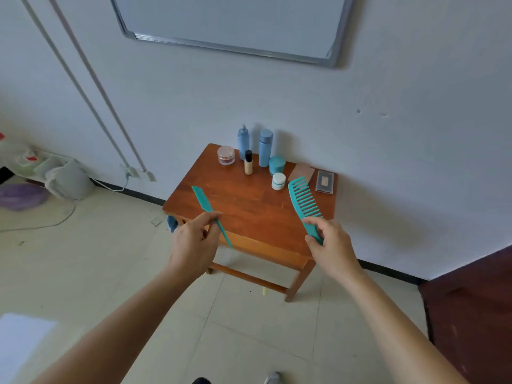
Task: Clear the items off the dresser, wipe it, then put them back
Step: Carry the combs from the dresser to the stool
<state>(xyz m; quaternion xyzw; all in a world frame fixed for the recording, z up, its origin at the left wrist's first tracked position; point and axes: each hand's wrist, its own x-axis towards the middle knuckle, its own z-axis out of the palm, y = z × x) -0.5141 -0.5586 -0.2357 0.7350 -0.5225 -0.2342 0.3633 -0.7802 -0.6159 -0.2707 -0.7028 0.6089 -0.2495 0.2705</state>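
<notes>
A small wooden dresser (243, 200) stands against the white wall. My left hand (194, 242) grips a thin teal tail comb (203, 203) above its front left part. My right hand (332, 245) holds a wide-toothed teal comb (302, 198) by the handle above the front right part. At the back stand two tall blue bottles (266, 148), a clear pink jar (226, 155), a small foundation bottle (248, 162), a teal jar (277, 164) and a white jar (278, 181). A tan card (303, 171) and a dark palette case (325, 181) lie at the right.
A whiteboard (230, 20) hangs on the wall above. Bags and a purple bundle (20, 195) lie on the tiled floor at far left, with a cable nearby. Dark wooden furniture (471, 309) stands at the right. A blue object (172, 223) shows under the dresser's left edge.
</notes>
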